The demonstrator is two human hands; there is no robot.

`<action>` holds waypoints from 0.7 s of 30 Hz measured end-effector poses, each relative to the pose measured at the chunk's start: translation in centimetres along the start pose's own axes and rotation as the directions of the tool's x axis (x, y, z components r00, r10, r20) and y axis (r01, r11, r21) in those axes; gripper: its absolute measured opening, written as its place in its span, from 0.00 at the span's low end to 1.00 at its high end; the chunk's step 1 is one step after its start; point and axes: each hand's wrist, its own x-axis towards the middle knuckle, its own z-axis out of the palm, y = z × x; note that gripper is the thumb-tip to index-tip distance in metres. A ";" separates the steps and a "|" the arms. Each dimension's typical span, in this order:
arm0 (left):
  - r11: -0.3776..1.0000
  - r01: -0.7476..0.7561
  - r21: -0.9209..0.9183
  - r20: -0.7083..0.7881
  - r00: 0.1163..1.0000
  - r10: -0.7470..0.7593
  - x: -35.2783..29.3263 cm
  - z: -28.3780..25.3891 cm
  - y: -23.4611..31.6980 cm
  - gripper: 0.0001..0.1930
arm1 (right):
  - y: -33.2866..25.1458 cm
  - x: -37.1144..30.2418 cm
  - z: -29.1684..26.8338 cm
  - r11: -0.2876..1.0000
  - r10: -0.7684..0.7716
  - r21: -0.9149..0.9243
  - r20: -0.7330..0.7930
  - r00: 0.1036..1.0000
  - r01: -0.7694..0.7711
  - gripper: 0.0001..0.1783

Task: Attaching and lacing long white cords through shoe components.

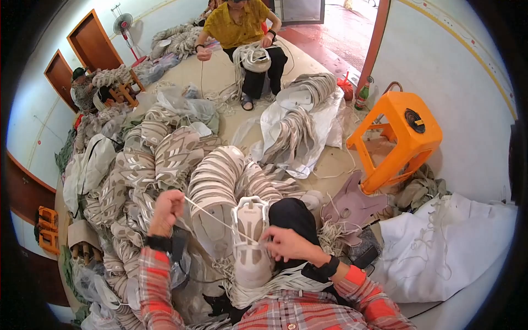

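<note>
A white and beige shoe upper (252, 270) rests upright in my lap, with its tongue at the top and its toe toward me. My left hand (168, 210) is raised to the left of it, fingers closed on a white shoelace (212, 215). That lace runs taut and slanting down to the eyelet area of the upper. At the upper's right edge is my right hand (285, 243), its fingers pinched at the lace's lower end; the fingertips are small and partly hidden. A bundle of loose white laces (275, 287) lies across my lap beneath the upper.
Nested stacks of shoe uppers (212, 184) stand right ahead, and heaps of uppers (137, 165) fill the left. An orange plastic stool (393, 137) and white sacking (440, 242) are on the right. Beyond sits a co-worker (239, 25) with another upper.
</note>
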 end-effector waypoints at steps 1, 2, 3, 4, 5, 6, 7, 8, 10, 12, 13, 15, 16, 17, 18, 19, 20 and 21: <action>0.967 0.034 -0.251 0.079 0.997 -0.014 0.3 -0.5 0.7 0.07 | 0.0 0.1 -0.4 0.999 0.016 0.039 -0.083 0.996 -0.013 0.14; 0.967 0.034 -0.254 0.075 0.997 -0.015 0.5 0.2 0.1 0.07 | 0.0 0.3 -0.3 0.999 0.017 0.038 -0.079 0.997 -0.014 0.14; 0.990 -0.079 -0.120 0.007 0.997 0.080 0.9 1.4 -1.2 0.07 | -0.1 0.6 0.0 1.000 0.022 0.002 -0.053 0.998 -0.021 0.15; 0.984 -0.177 0.020 -0.046 0.983 0.178 1.2 3.5 -1.9 0.07 | 0.0 1.2 0.3 0.999 0.031 -0.033 -0.028 0.999 -0.032 0.15; 0.920 -0.280 0.275 -0.094 0.944 0.316 1.1 6.0 -1.3 0.05 | -0.1 2.0 0.6 0.998 -0.029 -0.063 0.015 0.999 0.030 0.16; 0.922 -0.274 0.272 -0.096 0.946 0.310 0.0 8.0 -0.7 0.05 | -0.7 2.7 0.9 0.998 -0.024 -0.061 0.019 1.000 0.025 0.16; 0.517 -0.459 0.722 -0.095 0.675 0.732 -1.2 10.2 0.3 0.04 | -1.7 3.1 0.9 0.997 -0.023 -0.072 0.026 0.999 0.025 0.16; -0.057 -0.305 0.951 0.150 0.291 0.945 -1.7 11.5 0.7 0.05 | -2.3 3.6 1.1 0.996 -0.029 -0.082 0.040 0.999 0.032 0.16; 0.398 -0.479 0.782 0.068 0.701 0.710 -3.2 12.4 -4.0 0.10 | -1.1 5.3 1.2 0.984 -0.104 -0.147 -0.002 0.995 0.103 0.15; 0.431 -0.506 0.747 0.129 0.747 0.652 -4.3 13.1 -8.3 0.11 | -2.3 5.5 0.2 0.996 -0.086 -0.032 -0.123 0.989 0.082 0.13; 0.430 -0.500 0.752 0.124 0.747 0.653 -4.9 13.3 -10.1 0.11 | -2.9 5.4 -0.4 0.997 -0.075 0.006 -0.142 0.987 0.077 0.10; 0.692 -0.372 0.619 -0.027 0.871 0.491 -5.5 13.4 -12.8 0.09 | -3.2 5.4 -1.2 0.992 -0.123 0.011 -0.142 0.982 0.126 0.08; 0.694 -0.369 0.619 -0.035 0.869 0.493 -5.3 12.9 -13.3 0.09 | -3.2 5.5 -1.3 0.991 -0.134 -0.006 -0.130 0.982 0.135 0.08; 0.754 -0.346 0.558 0.019 0.914 0.405 -5.0 12.3 -13.6 0.08 | -3.1 5.3 -1.3 0.991 -0.136 -0.010 -0.124 0.983 0.136 0.08; 0.809 -0.314 0.497 0.081 0.945 0.317 -4.9 11.8 -13.9 0.07 | -3.1 5.1 -1.3 0.991 -0.136 -0.033 -0.105 0.985 0.133 0.08; 0.808 -0.320 0.496 0.085 0.943 0.321 -4.8 11.6 -13.5 0.07 | -3.1 4.9 -1.4 0.990 -0.137 -0.056 -0.095 0.986 0.132 0.08; 0.730 -0.357 0.583 0.179 0.933 0.313 -4.7 11.3 -12.8 0.07 | -3.1 4.8 -1.5 0.989 -0.138 -0.060 -0.099 0.985 0.133 0.08; 0.641 -0.397 0.657 0.269 0.918 0.292 -4.5 11.1 -12.3 0.06 | -3.2 4.7 -1.5 0.990 -0.127 -0.070 -0.095 0.987 0.121 0.08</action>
